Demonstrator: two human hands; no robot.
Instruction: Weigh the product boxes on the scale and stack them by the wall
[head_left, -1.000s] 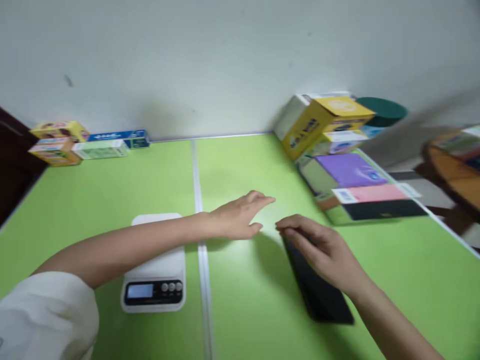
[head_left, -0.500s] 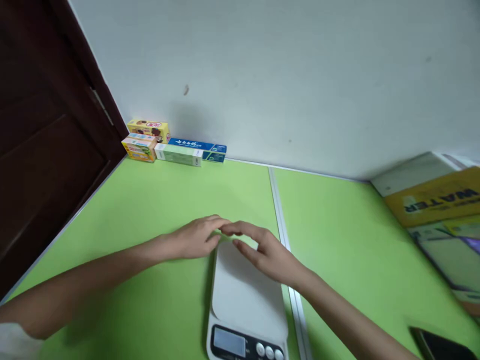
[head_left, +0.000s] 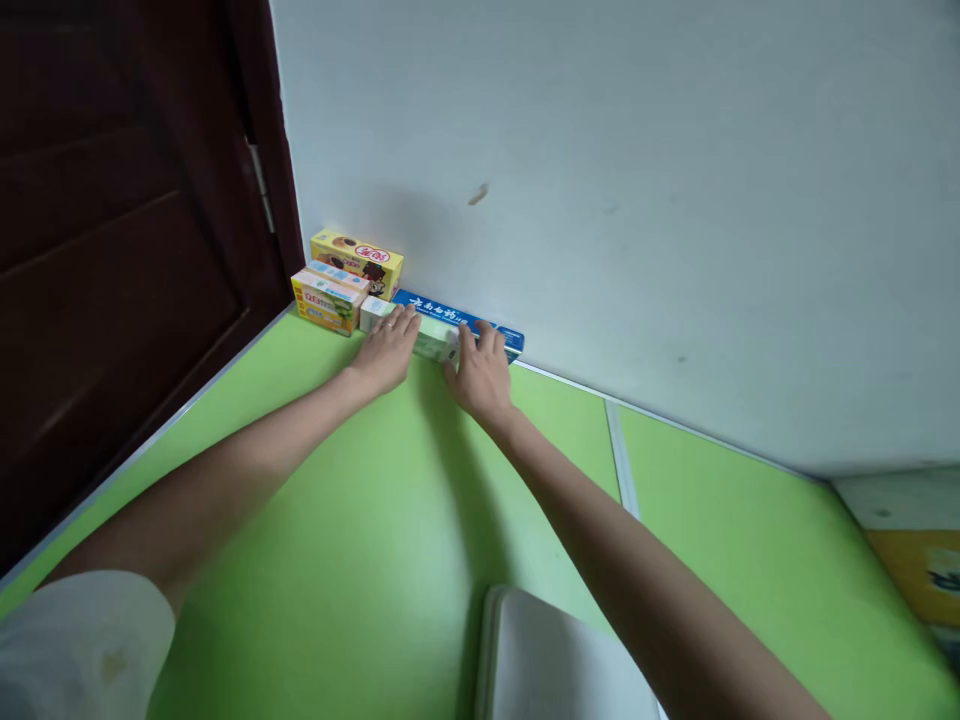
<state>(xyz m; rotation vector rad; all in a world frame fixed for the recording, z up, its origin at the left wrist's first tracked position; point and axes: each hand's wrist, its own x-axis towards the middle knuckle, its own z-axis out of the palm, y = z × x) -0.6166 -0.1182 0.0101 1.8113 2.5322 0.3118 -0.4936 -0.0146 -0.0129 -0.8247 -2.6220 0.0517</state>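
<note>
A long pale green box (head_left: 433, 340) lies at the back of the table, just in front of a blue toothpaste box (head_left: 511, 338) by the wall. My left hand (head_left: 385, 352) rests its outstretched fingers over the left and middle part of the pale green box. At that box's right end is my right hand (head_left: 484, 372), fingers spread, thumb low at the near side and fingertips reaching toward the blue box. Neither hand is closed around anything. To the left stand a small orange and yellow box (head_left: 328, 302) and, behind it, a yellow snack box (head_left: 356, 262).
A white kitchen scale (head_left: 562, 665) sits at the near edge of view, partly cut off and partly behind my right forearm. A dark door (head_left: 135, 220) borders the left. At the far right is a yellow-banded carton (head_left: 911, 575). A metal strip (head_left: 621, 455) crosses the green tabletop (head_left: 337, 560).
Both hands have moved from above the scale forward to the boxes by the wall, and apart from each other. The view has shifted left, so the scale sits lower in frame.
</note>
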